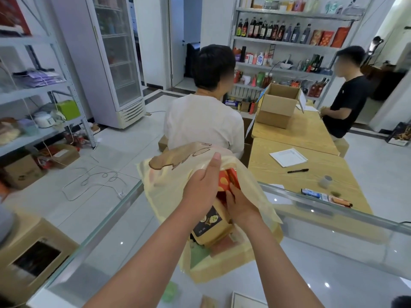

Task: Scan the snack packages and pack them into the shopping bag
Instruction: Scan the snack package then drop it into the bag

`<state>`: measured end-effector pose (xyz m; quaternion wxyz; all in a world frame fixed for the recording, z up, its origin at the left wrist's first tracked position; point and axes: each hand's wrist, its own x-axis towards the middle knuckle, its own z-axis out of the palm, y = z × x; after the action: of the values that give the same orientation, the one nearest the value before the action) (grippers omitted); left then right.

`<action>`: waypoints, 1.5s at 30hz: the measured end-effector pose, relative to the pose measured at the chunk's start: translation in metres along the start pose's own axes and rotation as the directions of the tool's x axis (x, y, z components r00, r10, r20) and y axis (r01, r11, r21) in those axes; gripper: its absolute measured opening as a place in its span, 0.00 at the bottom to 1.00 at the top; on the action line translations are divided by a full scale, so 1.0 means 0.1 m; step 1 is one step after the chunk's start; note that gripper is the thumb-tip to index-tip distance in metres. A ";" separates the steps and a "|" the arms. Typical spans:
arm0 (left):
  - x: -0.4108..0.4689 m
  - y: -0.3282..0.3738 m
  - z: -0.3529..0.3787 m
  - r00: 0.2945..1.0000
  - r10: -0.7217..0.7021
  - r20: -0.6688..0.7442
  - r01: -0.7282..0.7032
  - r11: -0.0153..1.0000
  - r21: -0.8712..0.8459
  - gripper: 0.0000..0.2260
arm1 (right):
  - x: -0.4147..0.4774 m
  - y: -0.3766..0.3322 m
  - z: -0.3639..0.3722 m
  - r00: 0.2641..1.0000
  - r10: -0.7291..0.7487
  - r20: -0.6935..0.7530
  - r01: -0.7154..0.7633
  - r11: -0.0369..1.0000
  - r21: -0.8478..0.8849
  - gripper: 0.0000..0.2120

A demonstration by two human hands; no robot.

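Observation:
A pale yellow plastic shopping bag (169, 185) stands open on the glass counter (333, 252). My left hand (203, 187) grips the bag's upper edge and holds its mouth apart. Inside the mouth, my right hand (239, 203) holds a red snack package (226, 180) with yellow print. Below my hands a yellow package with a black label (208, 225) lies in the bag, and more packages in green and red show dimly through the plastic underneath.
A wooden table (311, 181) beyond the counter carries a paper pad (288, 157), a black marker (298, 171), a tape roll and small boxes. A person in white sits just past the bag; another in black stands at right. A cardboard box (29, 258) sits at left.

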<state>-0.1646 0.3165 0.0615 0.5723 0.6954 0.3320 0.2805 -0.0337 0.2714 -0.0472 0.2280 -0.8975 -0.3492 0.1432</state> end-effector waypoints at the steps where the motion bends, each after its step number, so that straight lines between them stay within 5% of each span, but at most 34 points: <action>1: 0.00 -0.01 0.04 0.999 -0.022 -0.031 0.022 1.000 0.009 0.27 | -0.07 0.02 -0.08 0.999 -0.008 0.034 0.007 1.000 0.028 0.23; 3: 0.02 -0.05 0.12 0.996 -0.074 -0.043 0.072 0.996 -0.046 0.25 | -0.22 0.10 -0.23 0.998 -0.068 0.006 0.066 0.988 0.139 0.20; 6: 0.03 -0.12 0.26 0.955 -0.247 0.165 0.282 0.929 -0.241 0.22 | -0.50 0.22 -0.50 0.978 -0.196 -0.074 0.209 0.944 0.255 0.13; 8: -0.02 -0.17 0.37 0.912 -0.292 0.289 0.352 0.918 -0.182 0.20 | -0.62 0.34 -0.66 0.979 -0.202 -0.035 0.204 0.945 0.255 0.11; 12: -0.22 -0.23 0.70 0.883 -0.339 0.323 0.351 0.936 0.021 0.14 | -0.85 0.63 -0.88 0.991 -0.136 0.006 0.129 0.952 0.278 0.10; 16: -0.45 -0.43 0.98 0.818 -0.349 0.457 0.168 0.905 0.390 0.11 | -1.09 1.01 -1.01 0.987 -0.112 0.115 0.086 0.975 0.207 0.08; 19: -0.64 -0.55 1.15 0.740 -0.394 0.544 -0.089 0.745 0.661 0.12 | -1.25 1.31 -0.99 0.939 -0.087 0.332 0.050 0.992 0.118 0.10; 26: -1.09 -0.79 1.40 0.539 -0.600 0.590 -0.105 0.648 0.754 0.29 | -1.57 1.76 -0.94 0.807 -0.041 0.590 0.024 0.999 0.037 0.24; 29: -1.27 -0.97 1.41 0.588 -0.605 0.537 -0.077 0.619 0.782 0.27 | -1.68 1.91 -0.85 0.763 -0.014 0.646 0.098 0.991 -0.095 0.27; 33: -1.40 -1.11 1.37 0.670 -0.520 0.531 -0.056 0.678 0.733 0.16 | -1.77 2.01 -0.77 0.759 -0.076 0.647 0.121 0.992 -0.026 0.23; 41: -1.45 -1.19 1.35 0.704 -0.446 0.552 0.008 0.783 0.622 0.15 | -1.76 2.06 -0.75 0.914 -0.193 0.357 0.096 0.957 0.272 0.10; 45: -1.35 -1.15 1.44 0.862 -0.264 0.433 0.033 0.882 0.471 0.14 | -1.75 1.91 -0.82 0.980 -0.179 0.087 0.140 0.930 0.341 0.13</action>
<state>-0.1536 0.1368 -0.0798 0.4817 0.8272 0.2873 -0.0329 -0.0178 0.0002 -0.0574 0.3666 -0.8048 -0.4044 0.2331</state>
